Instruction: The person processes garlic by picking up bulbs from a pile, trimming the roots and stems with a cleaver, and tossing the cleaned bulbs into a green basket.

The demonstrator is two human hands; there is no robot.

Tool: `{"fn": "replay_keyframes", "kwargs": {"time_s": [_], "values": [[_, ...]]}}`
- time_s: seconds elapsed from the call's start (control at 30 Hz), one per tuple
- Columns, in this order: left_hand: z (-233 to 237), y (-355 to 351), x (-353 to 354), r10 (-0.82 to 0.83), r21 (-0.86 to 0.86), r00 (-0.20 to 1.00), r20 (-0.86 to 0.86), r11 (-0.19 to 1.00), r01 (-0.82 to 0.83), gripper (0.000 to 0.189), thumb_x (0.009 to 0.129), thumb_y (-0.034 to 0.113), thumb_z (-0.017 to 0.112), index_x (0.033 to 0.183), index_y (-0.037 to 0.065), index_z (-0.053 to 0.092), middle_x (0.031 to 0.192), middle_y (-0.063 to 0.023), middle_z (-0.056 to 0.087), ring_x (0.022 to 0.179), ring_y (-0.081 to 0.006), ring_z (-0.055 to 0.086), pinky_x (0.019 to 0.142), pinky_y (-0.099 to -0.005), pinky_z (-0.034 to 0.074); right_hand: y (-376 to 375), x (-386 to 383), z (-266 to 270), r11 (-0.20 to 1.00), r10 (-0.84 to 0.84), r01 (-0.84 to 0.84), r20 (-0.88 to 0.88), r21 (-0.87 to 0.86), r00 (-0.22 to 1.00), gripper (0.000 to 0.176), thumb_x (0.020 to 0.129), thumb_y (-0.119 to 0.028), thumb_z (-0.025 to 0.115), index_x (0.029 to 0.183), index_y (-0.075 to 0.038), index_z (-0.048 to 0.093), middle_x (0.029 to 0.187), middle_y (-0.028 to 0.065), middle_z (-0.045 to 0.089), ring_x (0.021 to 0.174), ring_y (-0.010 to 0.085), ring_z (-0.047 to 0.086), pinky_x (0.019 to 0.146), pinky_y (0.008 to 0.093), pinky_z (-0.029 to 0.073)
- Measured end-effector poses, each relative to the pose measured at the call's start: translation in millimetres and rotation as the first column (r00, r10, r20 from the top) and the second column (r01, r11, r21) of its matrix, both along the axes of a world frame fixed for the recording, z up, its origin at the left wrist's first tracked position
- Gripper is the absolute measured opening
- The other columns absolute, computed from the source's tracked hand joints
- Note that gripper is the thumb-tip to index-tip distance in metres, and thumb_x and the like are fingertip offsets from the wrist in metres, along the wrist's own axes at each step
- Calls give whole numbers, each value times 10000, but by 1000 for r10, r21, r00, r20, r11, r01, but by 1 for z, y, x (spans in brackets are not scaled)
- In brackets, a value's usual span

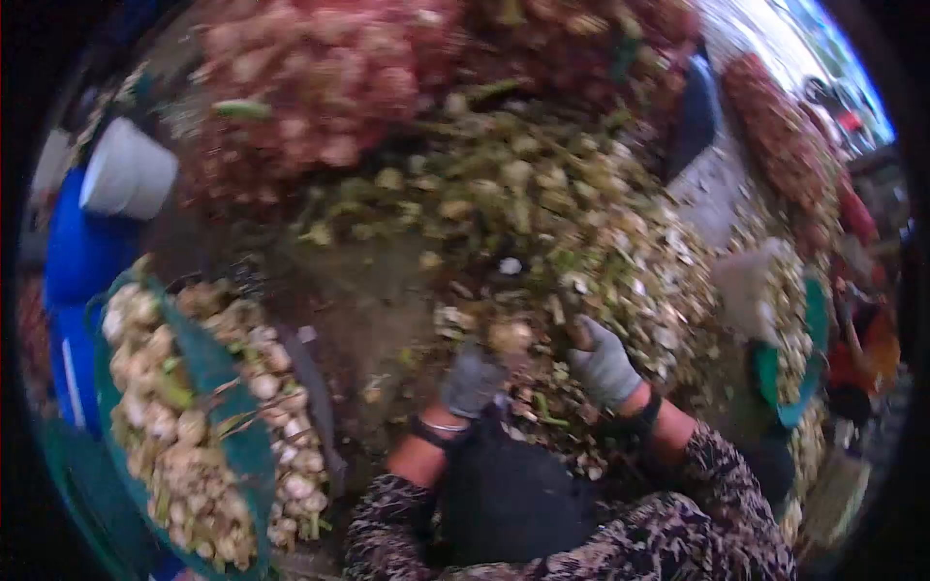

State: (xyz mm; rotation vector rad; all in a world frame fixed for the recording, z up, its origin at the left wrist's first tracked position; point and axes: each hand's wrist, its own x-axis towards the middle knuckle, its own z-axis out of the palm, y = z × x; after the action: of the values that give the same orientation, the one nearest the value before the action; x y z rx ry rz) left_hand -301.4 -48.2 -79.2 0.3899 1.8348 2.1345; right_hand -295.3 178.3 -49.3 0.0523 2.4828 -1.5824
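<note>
My left hand [473, 382], in a grey work glove, is low in the middle, its fingers smeared by motion. A pale garlic bulb [511, 336] sits right at its fingertips, between my two hands. To the right, my gloved right hand [605, 366] has its fingers curled in around a small brownish piece [582, 334] that I cannot make out. Beyond both hands spreads a heap of garlic bulbs and cut stems [523, 189], with loose white skins and trimmings [659, 290] on its right side.
On the left stands a green container [254, 455] of garlic bulbs, near a blue barrel [89, 232] and a white bucket [131, 169]. Red mesh sacks of garlic [320, 77] line the back. At right are another sack [775, 131] and a green basin [814, 320].
</note>
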Motion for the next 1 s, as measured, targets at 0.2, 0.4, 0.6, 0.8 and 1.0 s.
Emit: {"fn": "replay_keyframes", "kwargs": {"time_s": [0.2, 0.4, 0.6, 0.8, 1.0], "values": [[-27, -7, -11, -164, -8, 978, 127, 986, 166, 462, 998, 238, 542, 1402, 33, 455, 1360, -113, 543, 1207, -229, 563, 1045, -407, 460, 13, -4, 71, 809, 399, -361, 18, 465, 917, 264, 810, -213, 669, 1015, -69, 589, 797, 191, 622, 763, 387, 646, 646, 458, 513], [-67, -20, 10, -284, 345, 895, 343, 925, 160, 552, 1040, 406, 379, 1465, 54, 352, 1439, -136, 457, 1285, -264, 472, 1126, -417, 367, 8, -9, 76, 648, 537, -472, 81, 598, 840, 217, 827, -176, 605, 1031, -105, 609, 802, 139, 643, 759, 359, 664, 613, 460, 517], [-55, -21, -2, -372, -198, 891, 259, 883, 426, 464, 1052, 342, 374, 1424, 72, 438, 1429, -110, 480, 1271, -247, 486, 1120, -408, 369, 13, -4, 66, 645, 569, -517, 98, 563, 816, 196, 825, -159, 598, 1013, -110, 623, 813, 141, 649, 776, 361, 668, 617, 460, 521], [-58, -7, 15, -140, 172, 963, 228, 980, 102, 332, 985, 223, 539, 1263, 55, 607, 1220, -98, 638, 1112, -227, 607, 956, -355, 495, 18, 3, 52, 651, 540, -512, 133, 561, 831, 255, 775, -229, 695, 970, -94, 600, 783, 136, 618, 746, 361, 642, 634, 457, 512], [35, -3, 12, 5, -21, 944, 329, 1000, 2, 443, 898, 197, 684, 1302, 85, 541, 1150, -79, 636, 968, -195, 630, 864, -388, 524, 69, -6, 0, 644, 251, -352, 248, 679, 936, 222, 868, -182, 567, 1056, -69, 595, 877, 184, 669, 820, 387, 669, 682, 475, 529]]}}
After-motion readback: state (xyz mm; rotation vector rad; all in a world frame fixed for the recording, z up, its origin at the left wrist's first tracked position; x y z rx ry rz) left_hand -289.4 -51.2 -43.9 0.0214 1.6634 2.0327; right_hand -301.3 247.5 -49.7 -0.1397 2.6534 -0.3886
